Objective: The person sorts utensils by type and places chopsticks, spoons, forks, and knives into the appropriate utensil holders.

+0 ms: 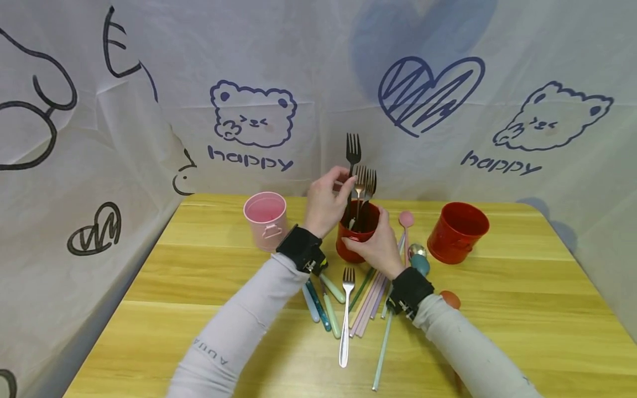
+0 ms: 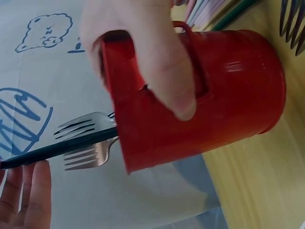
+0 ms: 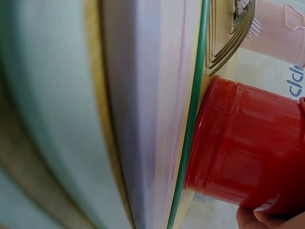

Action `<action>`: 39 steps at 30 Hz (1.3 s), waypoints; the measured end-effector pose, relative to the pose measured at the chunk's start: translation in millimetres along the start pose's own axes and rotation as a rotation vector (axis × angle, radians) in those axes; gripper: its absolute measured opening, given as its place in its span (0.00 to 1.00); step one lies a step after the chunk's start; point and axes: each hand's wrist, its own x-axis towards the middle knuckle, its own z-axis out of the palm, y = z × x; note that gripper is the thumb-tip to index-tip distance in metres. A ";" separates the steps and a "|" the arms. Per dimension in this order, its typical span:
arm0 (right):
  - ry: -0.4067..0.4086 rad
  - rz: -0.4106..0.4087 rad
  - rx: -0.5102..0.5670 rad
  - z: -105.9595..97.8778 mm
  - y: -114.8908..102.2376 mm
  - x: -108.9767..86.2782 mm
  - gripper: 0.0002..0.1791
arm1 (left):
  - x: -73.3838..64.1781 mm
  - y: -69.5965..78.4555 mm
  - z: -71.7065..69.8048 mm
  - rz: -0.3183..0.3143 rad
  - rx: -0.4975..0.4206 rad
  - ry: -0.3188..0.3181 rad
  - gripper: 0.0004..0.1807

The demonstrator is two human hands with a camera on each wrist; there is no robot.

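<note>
My left hand (image 1: 325,204) pinches a black fork (image 1: 353,148), tines up, at the mouth of the middle red bucket (image 1: 348,255). Its lower end is hidden inside the bucket. A copper-coloured fork (image 1: 359,176) and another fork (image 1: 371,182) stand in the same bucket with their tines above the rim. Around the bucket's right side my right hand (image 1: 379,246) grips it, thumb across the front, as the left wrist view shows too. Just in front of the bucket a silver fork (image 1: 346,309) lies on the table (image 1: 199,309).
A pink bucket (image 1: 265,235) stands left, another red bucket (image 1: 450,246) right. Light green handles (image 1: 332,318) and a dark teal handle (image 1: 318,307) lie below my left wrist. Several pastel handles, a pink spoon (image 1: 406,219) and a teal spoon (image 1: 420,265) lie around my right wrist.
</note>
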 end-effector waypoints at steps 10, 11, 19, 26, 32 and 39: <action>-0.014 0.016 -0.006 0.6 -0.6 -0.7 0.54 | -7.8 -7.2 12.8 -0.045 0.051 -0.097 0.10; -0.016 0.017 -0.009 0.8 -0.5 -0.9 0.54 | -8.8 -7.7 14.2 -0.056 0.057 -0.105 0.10; -0.021 0.008 -0.019 1.9 1.5 -1.0 0.56 | -13.4 -14.6 19.6 -0.140 0.146 -0.181 0.13; -0.018 0.005 0.003 1.1 -0.8 -1.1 0.53 | -17.9 -22.9 10.3 -0.133 0.156 -0.162 0.12; -0.013 -0.006 0.006 1.2 -0.8 -0.9 0.52 | -24.9 -31.3 -2.3 -0.114 0.143 -0.158 0.10; 0.004 -0.010 0.019 0.4 0.6 -0.3 0.52 | -35.2 -37.9 -20.5 -0.163 0.187 -0.242 0.11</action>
